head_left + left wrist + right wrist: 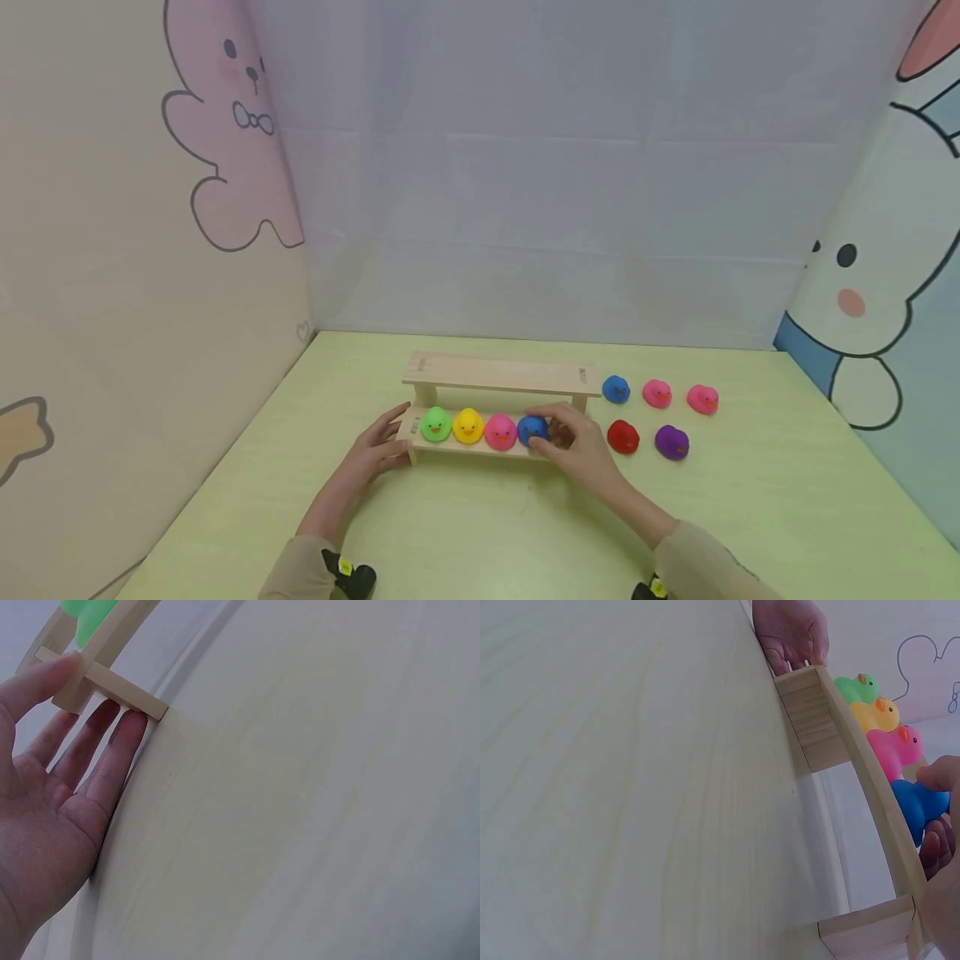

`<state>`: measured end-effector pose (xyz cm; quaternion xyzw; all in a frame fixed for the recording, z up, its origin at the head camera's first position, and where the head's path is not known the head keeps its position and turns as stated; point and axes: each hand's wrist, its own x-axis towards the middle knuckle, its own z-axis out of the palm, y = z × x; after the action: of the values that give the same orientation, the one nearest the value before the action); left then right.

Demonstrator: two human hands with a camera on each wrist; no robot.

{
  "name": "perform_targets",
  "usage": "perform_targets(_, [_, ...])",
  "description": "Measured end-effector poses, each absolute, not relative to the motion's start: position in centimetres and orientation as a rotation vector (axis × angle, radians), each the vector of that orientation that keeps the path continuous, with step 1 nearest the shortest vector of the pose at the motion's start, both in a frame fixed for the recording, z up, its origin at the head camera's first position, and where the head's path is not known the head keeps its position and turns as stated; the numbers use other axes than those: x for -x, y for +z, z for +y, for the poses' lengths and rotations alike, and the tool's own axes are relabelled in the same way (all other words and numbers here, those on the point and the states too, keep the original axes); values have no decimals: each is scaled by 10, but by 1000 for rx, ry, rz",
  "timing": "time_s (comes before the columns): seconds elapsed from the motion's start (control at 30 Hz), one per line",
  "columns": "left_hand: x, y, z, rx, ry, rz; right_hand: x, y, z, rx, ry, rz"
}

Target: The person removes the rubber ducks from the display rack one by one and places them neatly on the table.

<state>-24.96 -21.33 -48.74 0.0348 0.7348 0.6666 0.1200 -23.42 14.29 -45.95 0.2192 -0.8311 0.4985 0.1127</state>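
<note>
A two-step wooden stand (501,372) bears a row of rubber ducks on its lower step: a green duck (436,425), a yellow duck (468,426), a pink duck (501,432) and a blue duck (532,430) at the right. My right hand (581,446) pinches that blue duck between thumb and fingers, low against the step. At the stand's left end, my left hand (375,450) holds the lower step. In the left wrist view its thumb (52,679) lies on the board's end and its fingertips touch the leg (127,694).
Right of the stand, on the pale wooden table (465,525), lie another blue duck (616,389), two pink ducks (657,393), a red duck (623,437) and a purple duck (672,442). A white curtain (555,183) hangs behind the table, with printed walls at both sides.
</note>
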Motion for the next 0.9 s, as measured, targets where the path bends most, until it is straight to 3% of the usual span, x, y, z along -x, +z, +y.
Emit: perform_targets(0.9, [246, -483, -210, -81, 1934, 2168, 233, -457, 143, -613, 1507, -2440])
